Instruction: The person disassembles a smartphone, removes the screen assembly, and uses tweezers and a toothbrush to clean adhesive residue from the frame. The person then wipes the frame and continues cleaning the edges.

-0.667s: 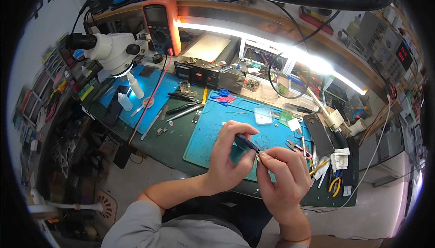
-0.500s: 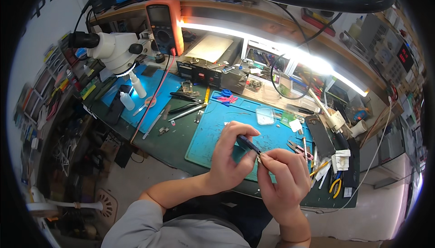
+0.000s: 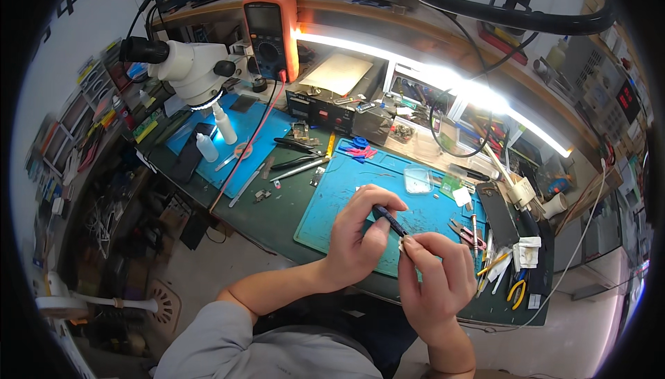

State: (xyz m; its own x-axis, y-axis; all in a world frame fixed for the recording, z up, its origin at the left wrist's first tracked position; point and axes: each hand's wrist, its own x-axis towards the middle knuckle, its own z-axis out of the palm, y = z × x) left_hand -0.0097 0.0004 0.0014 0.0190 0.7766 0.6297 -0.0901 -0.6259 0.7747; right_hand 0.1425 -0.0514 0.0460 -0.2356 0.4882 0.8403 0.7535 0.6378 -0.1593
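Note:
My left hand [image 3: 360,240] grips a slim, dark blue object [image 3: 388,218], held slanting down to the right over a blue work mat [image 3: 322,202]. The fingers of my right hand [image 3: 436,275] pinch at its lower right end, where a small pale piece shows between the fingertips, too small to make out. Beyond my hands on the mat are a small clear box [image 3: 418,179] and pink and blue bits [image 3: 357,152]. Pliers with pink grips [image 3: 470,239] lie to the right of my right hand.
A microscope [image 3: 190,74] stands at the back left over another blue mat, with squeeze bottles [image 3: 206,148]. An orange multimeter [image 3: 269,36] has leads hanging across the bench. At right lie a dark flat slab [image 3: 493,213], yellow-handled pliers [image 3: 516,292] and white tissues [image 3: 528,254]; cables hang above.
The dark object has turned and now shows a narrower side, and my left thumb has shifted along it. The bench appears shifted right and slightly down in the picture as the view moves.

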